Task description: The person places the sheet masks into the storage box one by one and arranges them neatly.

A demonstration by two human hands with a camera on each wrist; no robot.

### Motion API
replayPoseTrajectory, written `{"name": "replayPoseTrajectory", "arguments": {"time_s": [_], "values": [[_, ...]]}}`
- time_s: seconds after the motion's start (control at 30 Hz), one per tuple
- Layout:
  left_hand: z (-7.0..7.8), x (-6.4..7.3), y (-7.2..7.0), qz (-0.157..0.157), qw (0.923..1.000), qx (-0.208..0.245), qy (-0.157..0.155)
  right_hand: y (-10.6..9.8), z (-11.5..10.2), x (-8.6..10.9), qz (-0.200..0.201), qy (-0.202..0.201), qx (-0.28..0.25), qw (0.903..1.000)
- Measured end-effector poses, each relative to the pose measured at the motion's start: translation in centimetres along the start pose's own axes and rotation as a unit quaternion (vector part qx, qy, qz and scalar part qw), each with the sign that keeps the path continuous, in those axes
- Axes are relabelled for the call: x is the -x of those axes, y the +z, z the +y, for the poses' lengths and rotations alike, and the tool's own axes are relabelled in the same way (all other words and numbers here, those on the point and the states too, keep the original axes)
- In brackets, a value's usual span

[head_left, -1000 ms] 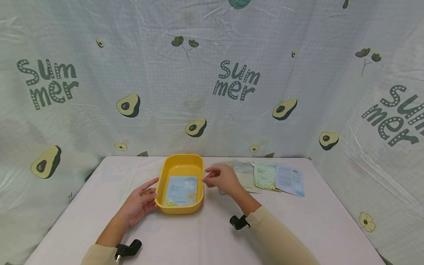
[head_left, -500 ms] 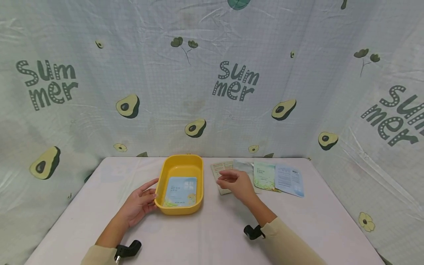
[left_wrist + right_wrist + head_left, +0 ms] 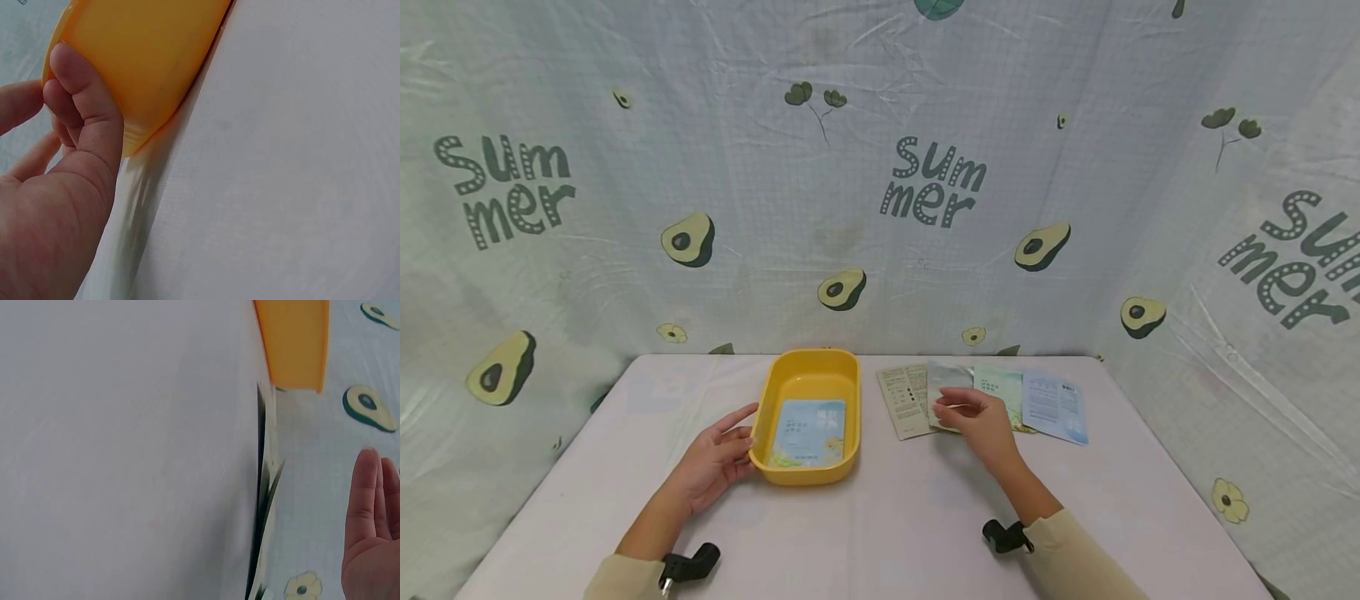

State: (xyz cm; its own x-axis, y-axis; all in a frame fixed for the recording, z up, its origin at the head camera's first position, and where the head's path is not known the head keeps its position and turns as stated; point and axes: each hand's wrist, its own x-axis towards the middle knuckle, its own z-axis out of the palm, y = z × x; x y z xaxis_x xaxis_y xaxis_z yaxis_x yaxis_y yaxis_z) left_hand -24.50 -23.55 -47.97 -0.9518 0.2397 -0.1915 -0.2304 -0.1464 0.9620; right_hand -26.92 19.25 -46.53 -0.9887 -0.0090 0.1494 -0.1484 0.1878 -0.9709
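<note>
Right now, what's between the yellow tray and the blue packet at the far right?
The head view shows a beige packet nearest the yellow tray, then a silver packet and a green packet, both partly hidden by the right hand.

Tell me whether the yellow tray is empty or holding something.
The yellow tray isn't empty: the head view shows a blue packet lying inside.

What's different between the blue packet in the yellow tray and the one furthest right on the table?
The tray packet lies inside the yellow tray; the far-right packet lies on the table. The tray packet has sparse lettering and yellow-green artwork along its bottom, while the far-right packet shows mostly rows of small print. The tray packet sits fairly straight; the far-right packet is turned askew. Both are flat, bluish and roughly rectangular.
</note>
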Motion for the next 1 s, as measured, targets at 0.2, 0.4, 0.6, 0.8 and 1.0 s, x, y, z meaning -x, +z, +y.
{"name": "replayPoseTrajectory", "arguments": {"time_s": [0.2,0.4,0.6,0.8,1.0], "values": [[0.0,0.0,-0.2,0.001,1.0000,-0.001,-0.001,-2.0,0.7,0.2,0.017,-0.002,-0.003,0.9998],[0.0,0.1,-0.2,0.001,1.0000,0.000,0.001,-4.1,1.7,0.5,0.030,-0.009,0.013,0.9994],[0.1,0.1,0.0,0.001,1.0000,0.001,0.001,-6.3,2.1,0.8,0.034,0.002,0.041,0.9986],[0.1,0.0,0.1,0.007,1.0000,-0.002,-0.002,-8.3,2.1,0.9,0.057,0.007,0.049,0.9971],[0.0,0.1,0.1,0.006,1.0000,0.000,-0.005,-10.0,2.3,1.0,0.087,0.032,0.024,0.9954]]}}
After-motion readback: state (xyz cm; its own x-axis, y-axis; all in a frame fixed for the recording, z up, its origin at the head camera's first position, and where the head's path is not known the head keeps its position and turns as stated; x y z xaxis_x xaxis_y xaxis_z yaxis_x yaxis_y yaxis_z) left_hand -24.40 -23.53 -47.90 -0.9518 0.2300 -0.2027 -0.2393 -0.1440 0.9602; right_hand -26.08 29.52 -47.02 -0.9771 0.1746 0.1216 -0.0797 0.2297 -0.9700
